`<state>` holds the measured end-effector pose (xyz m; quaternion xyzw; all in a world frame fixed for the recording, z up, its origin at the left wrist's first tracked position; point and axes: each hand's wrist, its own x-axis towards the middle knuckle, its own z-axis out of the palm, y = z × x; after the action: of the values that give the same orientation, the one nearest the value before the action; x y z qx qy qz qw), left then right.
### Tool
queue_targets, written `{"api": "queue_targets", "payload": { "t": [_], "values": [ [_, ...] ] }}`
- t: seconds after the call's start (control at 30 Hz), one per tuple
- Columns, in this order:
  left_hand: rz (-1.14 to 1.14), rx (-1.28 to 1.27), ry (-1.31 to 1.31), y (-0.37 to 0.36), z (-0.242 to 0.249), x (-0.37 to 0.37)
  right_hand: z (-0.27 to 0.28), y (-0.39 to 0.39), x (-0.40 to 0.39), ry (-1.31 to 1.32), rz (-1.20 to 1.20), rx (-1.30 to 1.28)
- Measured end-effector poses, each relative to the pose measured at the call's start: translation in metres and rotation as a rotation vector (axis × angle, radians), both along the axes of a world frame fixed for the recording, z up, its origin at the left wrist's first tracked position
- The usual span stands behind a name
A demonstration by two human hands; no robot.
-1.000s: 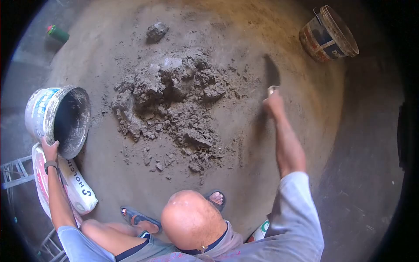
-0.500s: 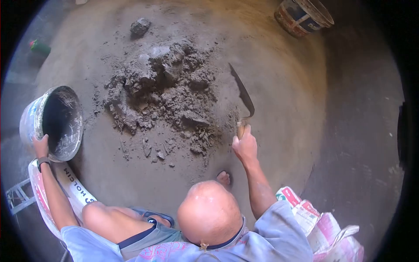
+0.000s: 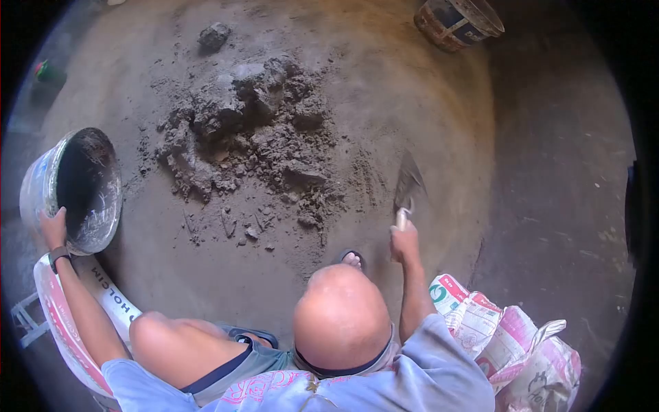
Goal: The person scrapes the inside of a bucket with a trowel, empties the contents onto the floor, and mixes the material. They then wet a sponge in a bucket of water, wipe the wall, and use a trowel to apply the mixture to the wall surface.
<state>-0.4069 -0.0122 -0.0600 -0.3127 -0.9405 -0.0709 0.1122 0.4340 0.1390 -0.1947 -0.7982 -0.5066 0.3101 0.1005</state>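
My left hand (image 3: 53,229) grips the rim of a tilted bucket (image 3: 38,185), whose dark mouth faces the heap. Its inner wall is smeared with pale residue. My right hand (image 3: 404,242) is closed round the handle of a trowel (image 3: 410,180), its pointed blade low over the floor and angled away from me. Left of the trowel spreads a rough heap of damp grey mortar (image 3: 244,137), with crumbs scattered at its near side. Thin streaks of mortar mark the floor between heap and blade.
A second bucket (image 3: 456,29) stands at the far right. Crumpled cement sacks (image 3: 504,336) lie by my right side, and a Holcim sack (image 3: 103,285) is under my left arm. One lump (image 3: 213,37) sits beyond the heap. Something green (image 3: 48,71) lies far left.
My right hand has drawn the trowel right and back toward me, away from the heap's edge, and fresh streaks show there. My left hand still grips the bucket. The view has shifted slightly.
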Motion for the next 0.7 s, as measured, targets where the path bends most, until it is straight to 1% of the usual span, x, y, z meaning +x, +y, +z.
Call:
{"api": "queue_targets", "payload": {
  "t": [0.03,0.07,0.1,0.17,0.2,0.23,0.27,0.3,0.33,0.37,0.4,0.43,0.47,0.53,0.57,0.63,0.67,0.7],
  "values": [
    [-0.023,0.010,-0.023,-0.007,-0.005,-0.011,0.014,-0.006,0.005,0.152,-0.237,-0.015],
    [-0.066,0.023,0.075,-0.014,-0.014,-0.022,0.028,-0.011,0.008,0.303,-0.471,-0.035],
    [-0.067,0.011,0.073,-0.015,-0.009,-0.016,0.023,-0.018,0.021,0.298,-0.474,-0.046],
    [0.033,-0.036,-0.120,-0.001,0.007,0.005,-0.002,-0.036,0.053,0.169,-0.714,0.024],
    [0.017,-0.045,-0.127,-0.001,0.001,-0.004,-0.025,-0.044,0.064,0.149,-0.765,0.059],
    [0.039,-0.033,-0.014,-0.006,-0.008,-0.020,-0.052,-0.050,0.067,-0.112,-0.565,-0.006],
    [0.062,-0.019,0.100,-0.008,-0.015,-0.028,-0.050,-0.043,0.035,-0.293,-0.325,-0.133],
    [0.050,-0.026,0.096,-0.004,-0.013,-0.024,-0.026,-0.039,-0.019,-0.160,-0.250,-0.218],
    [0.070,-0.054,0.080,0.001,-0.008,-0.018,-0.038,-0.048,-0.052,-0.125,-0.217,-0.150],
    [0.091,-0.079,0.064,0.007,-0.003,-0.011,-0.027,-0.053,-0.092,-0.155,-0.116,-0.029],
    [0.115,-0.098,0.036,0.011,0.000,-0.006,-0.007,-0.054,-0.118,-0.114,-0.043,-0.122],
    [0.113,-0.092,0.037,0.010,-0.001,-0.009,0.007,-0.053,-0.133,-0.070,0.035,-0.209],
    [0.103,-0.087,0.076,0.009,-0.002,-0.014,0.009,-0.051,-0.126,-0.067,0.034,-0.201],
    [0.107,-0.084,0.112,0.003,-0.004,-0.018,0.018,-0.043,-0.095,0.267,0.153,-0.241],
    [0.113,-0.090,0.088,0.002,-0.004,-0.013,0.022,-0.035,-0.081,0.266,0.164,-0.243],
    [0.117,-0.097,0.068,0.006,0.002,-0.005,0.030,-0.008,-0.054,0.004,-0.132,-0.001],
    [0.117,-0.094,0.064,0.008,0.005,0.000,0.026,0.009,-0.040,-0.055,-0.267,0.033],
    [0.118,-0.092,0.058,0.008,0.004,0.004,-0.006,0.022,-0.013,-0.109,-0.310,0.112]
  ]
}}
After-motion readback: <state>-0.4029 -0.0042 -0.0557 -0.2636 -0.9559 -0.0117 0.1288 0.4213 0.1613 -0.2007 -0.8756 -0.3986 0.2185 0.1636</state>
